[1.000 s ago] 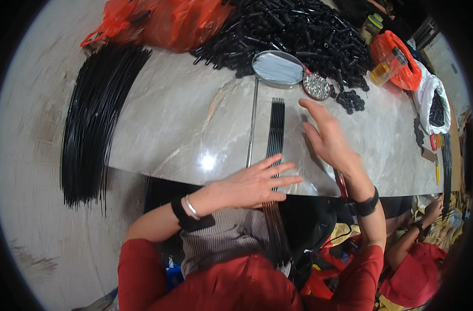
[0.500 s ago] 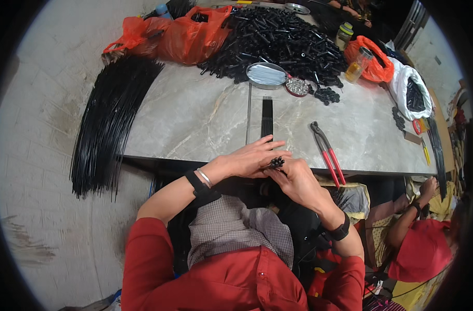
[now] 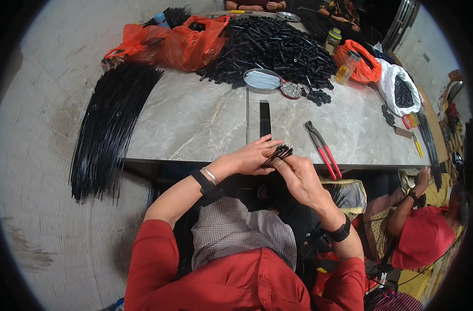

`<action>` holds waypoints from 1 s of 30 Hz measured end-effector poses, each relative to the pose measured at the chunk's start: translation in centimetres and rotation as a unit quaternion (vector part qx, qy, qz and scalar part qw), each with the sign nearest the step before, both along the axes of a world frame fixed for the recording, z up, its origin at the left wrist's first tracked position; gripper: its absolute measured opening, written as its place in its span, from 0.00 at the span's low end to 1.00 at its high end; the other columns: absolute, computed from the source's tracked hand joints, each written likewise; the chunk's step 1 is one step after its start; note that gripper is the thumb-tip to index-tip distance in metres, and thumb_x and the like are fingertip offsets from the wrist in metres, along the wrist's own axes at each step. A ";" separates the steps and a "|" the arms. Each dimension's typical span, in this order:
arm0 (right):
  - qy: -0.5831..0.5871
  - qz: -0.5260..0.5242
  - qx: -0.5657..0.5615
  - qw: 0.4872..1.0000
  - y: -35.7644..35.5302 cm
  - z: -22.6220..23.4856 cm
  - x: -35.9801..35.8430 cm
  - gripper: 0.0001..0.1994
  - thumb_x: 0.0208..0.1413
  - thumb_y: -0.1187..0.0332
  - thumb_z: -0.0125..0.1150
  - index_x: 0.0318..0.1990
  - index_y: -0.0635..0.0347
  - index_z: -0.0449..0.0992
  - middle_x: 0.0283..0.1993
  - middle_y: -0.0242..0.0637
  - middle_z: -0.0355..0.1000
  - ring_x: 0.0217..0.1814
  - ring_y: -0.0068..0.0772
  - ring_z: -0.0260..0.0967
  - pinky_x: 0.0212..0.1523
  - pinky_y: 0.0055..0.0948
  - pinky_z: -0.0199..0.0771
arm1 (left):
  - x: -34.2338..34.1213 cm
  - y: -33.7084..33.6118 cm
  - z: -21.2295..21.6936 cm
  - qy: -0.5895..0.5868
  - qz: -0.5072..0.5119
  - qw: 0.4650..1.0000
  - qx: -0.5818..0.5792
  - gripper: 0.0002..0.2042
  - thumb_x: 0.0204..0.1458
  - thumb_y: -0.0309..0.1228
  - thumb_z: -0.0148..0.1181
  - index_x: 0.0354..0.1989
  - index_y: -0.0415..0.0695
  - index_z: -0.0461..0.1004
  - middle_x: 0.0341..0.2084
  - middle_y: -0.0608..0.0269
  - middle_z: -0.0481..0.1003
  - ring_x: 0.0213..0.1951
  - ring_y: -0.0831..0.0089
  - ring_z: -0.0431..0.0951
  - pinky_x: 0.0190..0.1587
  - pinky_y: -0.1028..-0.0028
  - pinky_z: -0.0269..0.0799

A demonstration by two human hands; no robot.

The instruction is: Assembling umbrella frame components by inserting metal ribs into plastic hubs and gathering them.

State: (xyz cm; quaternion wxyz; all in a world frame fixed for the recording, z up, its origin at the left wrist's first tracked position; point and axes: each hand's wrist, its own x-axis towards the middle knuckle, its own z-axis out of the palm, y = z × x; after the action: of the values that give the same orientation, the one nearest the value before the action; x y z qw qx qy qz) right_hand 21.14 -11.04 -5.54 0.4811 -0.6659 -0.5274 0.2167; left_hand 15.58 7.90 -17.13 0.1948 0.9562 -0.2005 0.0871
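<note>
Black at the fingertips of both hands. Find the left hand (image 3: pixel 251 157) palm down, fingers slightly spread over the near end of a flat row of thin black rods (image 3: pixel 265 120). Find the right hand (image 3: pixel 299 179) just beside it, thumb and fingers pinching a fanned cluster of rod ends (image 3: pixel 282 150) between the two hands. (Cannot tell any join between cluster and row from this view.) Read the row's long axis as running straight away from the left hand, pale tips at the far end. Take the left hand as nearer, touching; take the right hand as to the right of that axis. Beyond the right hand, to its right, note red-handled pliers (image 3: pixel 327 154) on the table (image 3: pixel 195 122). Beyond the row, note an oval tray (image 3: pixel 262 91) of pale sticks; farther out, a heap of black tubes (image 3: pixel 270 49). Well left of the left hand, locate a sheaf of long black rods (image 3: pixel 115 132).
</note>
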 end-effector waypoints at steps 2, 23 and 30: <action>0.001 0.006 0.015 1.000 0.0 -0.4 0.2 0.12 0.64 0.69 0.49 0.45 0.69 0.73 0.28 0.51 0.71 0.29 0.31 0.68 0.34 0.32 0.69 | 0.0 0.1 -0.2 0.005 0.002 1.000 -0.007 0.29 0.48 0.39 0.64 0.62 0.57 0.64 0.66 0.77 0.58 0.70 0.64 0.47 0.71 0.54 0.42; 0.061 -0.013 0.025 0.998 0.6 -0.2 -0.1 0.10 0.56 0.74 0.60 0.45 0.62 0.80 0.34 0.43 0.78 0.35 0.22 0.74 0.35 0.24 0.73 | -0.3 0.1 0.2 0.007 0.007 0.998 -0.056 0.27 0.49 0.43 0.64 0.58 0.51 0.68 0.64 0.59 0.59 0.69 0.61 0.49 0.72 0.58 0.40; 0.130 -0.018 0.113 0.985 0.6 0.4 -0.6 0.10 0.55 0.75 0.59 0.44 0.66 0.79 0.34 0.39 0.79 0.36 0.18 0.74 0.36 0.21 0.73 | -0.4 -0.3 0.7 0.005 0.002 0.997 -0.079 0.21 0.51 0.43 0.62 0.52 0.48 0.73 0.63 0.57 0.61 0.69 0.61 0.51 0.71 0.58 0.41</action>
State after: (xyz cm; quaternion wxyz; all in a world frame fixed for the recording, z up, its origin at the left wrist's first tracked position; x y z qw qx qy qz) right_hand 20.50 -10.45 -5.19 0.6214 -0.5830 -0.4695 0.2314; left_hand 15.22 7.59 -16.48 0.2710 0.9385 -0.1901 0.0984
